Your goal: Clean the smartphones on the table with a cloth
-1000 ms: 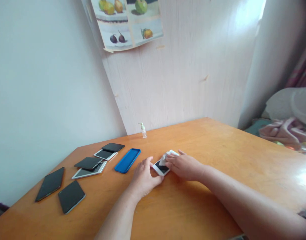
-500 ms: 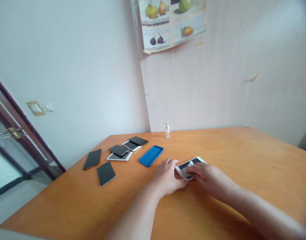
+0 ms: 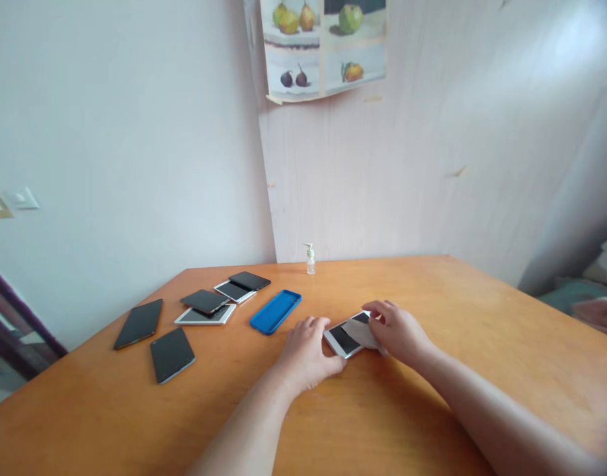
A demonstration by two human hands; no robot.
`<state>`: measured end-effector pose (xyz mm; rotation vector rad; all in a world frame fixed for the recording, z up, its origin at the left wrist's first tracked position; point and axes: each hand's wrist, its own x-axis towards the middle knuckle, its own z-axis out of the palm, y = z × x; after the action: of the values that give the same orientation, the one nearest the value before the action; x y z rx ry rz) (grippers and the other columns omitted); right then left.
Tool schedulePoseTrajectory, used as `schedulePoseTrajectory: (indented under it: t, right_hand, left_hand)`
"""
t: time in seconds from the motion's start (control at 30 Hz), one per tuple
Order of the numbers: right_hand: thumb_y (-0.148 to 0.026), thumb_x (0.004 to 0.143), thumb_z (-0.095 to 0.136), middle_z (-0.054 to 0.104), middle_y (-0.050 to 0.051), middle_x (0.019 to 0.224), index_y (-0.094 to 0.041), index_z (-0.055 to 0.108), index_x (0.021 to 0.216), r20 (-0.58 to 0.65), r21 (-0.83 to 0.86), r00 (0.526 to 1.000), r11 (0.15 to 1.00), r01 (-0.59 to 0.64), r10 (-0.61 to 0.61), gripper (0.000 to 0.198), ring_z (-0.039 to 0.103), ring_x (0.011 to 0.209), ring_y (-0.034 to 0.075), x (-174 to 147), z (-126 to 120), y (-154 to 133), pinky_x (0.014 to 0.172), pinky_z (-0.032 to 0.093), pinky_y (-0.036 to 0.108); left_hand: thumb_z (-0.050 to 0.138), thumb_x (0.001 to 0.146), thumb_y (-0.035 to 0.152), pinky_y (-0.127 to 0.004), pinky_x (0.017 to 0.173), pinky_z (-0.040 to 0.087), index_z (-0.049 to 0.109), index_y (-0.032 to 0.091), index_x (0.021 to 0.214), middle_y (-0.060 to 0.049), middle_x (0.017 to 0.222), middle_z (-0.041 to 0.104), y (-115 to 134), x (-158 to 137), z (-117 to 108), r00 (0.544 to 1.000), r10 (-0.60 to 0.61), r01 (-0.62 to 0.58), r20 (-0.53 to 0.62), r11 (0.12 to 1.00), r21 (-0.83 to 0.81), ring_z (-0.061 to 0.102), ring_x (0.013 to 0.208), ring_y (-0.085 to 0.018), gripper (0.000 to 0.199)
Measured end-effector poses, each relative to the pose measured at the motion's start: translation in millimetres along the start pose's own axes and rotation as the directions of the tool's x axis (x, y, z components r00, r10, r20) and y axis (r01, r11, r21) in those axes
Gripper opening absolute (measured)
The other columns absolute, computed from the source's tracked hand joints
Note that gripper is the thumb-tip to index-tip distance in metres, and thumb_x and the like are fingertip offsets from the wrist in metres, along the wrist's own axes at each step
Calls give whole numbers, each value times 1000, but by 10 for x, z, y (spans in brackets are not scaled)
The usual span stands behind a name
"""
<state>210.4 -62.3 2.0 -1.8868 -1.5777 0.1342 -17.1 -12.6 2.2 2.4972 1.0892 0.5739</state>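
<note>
A white phone (image 3: pixel 341 340) with a dark screen lies flat on the orange wooden table (image 3: pixel 482 330). My left hand (image 3: pixel 308 354) rests on the table and pins the phone's near left end with its fingertips. My right hand (image 3: pixel 399 332) presses a small pale cloth (image 3: pixel 359 332) onto the right part of the screen. A blue phone case (image 3: pixel 276 311) lies just left of my left hand.
Several dark phones (image 3: pixel 172 354) and tablets (image 3: pixel 205 315) lie spread over the table's left part. A small clear pump bottle (image 3: pixel 310 258) stands at the back by the wall. A fruit poster (image 3: pixel 323 46) hangs above. Bedding shows at the right edge.
The view has swung left and then partly back. My right hand with the cloth has slid from the phone's left end toward its right end. My left hand still holds the phone down.
</note>
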Motion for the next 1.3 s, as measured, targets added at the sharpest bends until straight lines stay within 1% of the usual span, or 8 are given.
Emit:
schedulePoseTrajectory:
  t: [0.23,0.4,0.57,0.63,0.73,0.83,1.07,1.3]
  right_hand:
    - [-28,87,54,63,4,89,-22,68,84,163,31,964,978,206,-208,16,61,79,16,-134,69,-130,73,45,26]
    - [-25,84,53,61,3,81,-21,61,75,84,-58,988,989,134,-129,13,59,73,17,-50,106,41,68,43,28]
    - [-42,87,52,64,-1,66,-22,56,86,56,406,996,910,-85,68,20,61,62,17,-20,77,15,61,47,27]
    - [-45,87,53,64,-1,67,-22,58,93,30,453,997,889,-74,68,24,61,63,17,-23,91,8,62,48,27]
    - [-32,84,51,65,2,77,-22,65,89,9,192,998,980,58,-61,18,62,73,19,-6,107,77,69,48,30]
    - [-21,82,45,63,5,87,-22,69,84,77,-23,983,985,169,-167,24,63,80,19,-13,75,109,74,47,30]
    - [-26,87,51,64,6,94,-25,71,89,295,29,882,926,377,-368,20,61,87,20,-261,24,-311,77,46,31]
    - [-27,89,48,60,5,89,-23,66,86,135,-223,984,964,145,-117,19,60,78,20,-48,19,76,70,44,31]
  left_hand:
    - [72,67,43,-38,93,44,58,24,117,-8,112,62,21,7,-9,1000,1,-1,-2,1000,26,55,109,-31,55]
    - [72,66,46,-38,92,44,60,26,116,-7,110,61,32,-3,-14,1000,14,-14,1,999,38,54,110,-31,55]
    - [72,65,48,-38,91,45,61,26,112,-7,108,61,54,-14,-39,1000,-12,11,19,999,47,54,109,-31,53]
    - [73,65,49,-39,91,45,61,26,113,-7,109,60,68,-18,-54,1000,-12,11,27,999,46,54,109,-31,55]
    - [73,65,49,-39,91,46,62,27,112,-7,108,60,85,-21,-71,999,-15,13,38,999,40,54,109,-31,53]
    - [73,65,50,-38,90,46,63,27,110,-7,106,60,85,-20,-64,999,-18,17,38,999,37,55,107,-31,52]
    - [74,62,56,-39,89,47,64,26,107,-8,106,60,52,-8,-10,1000,-17,17,4,999,34,56,105,-31,54]
    - [73,64,53,-39,90,47,64,25,109,-8,107,60,59,-23,-21,1000,-10,10,3,999,53,55,106,-31,54]
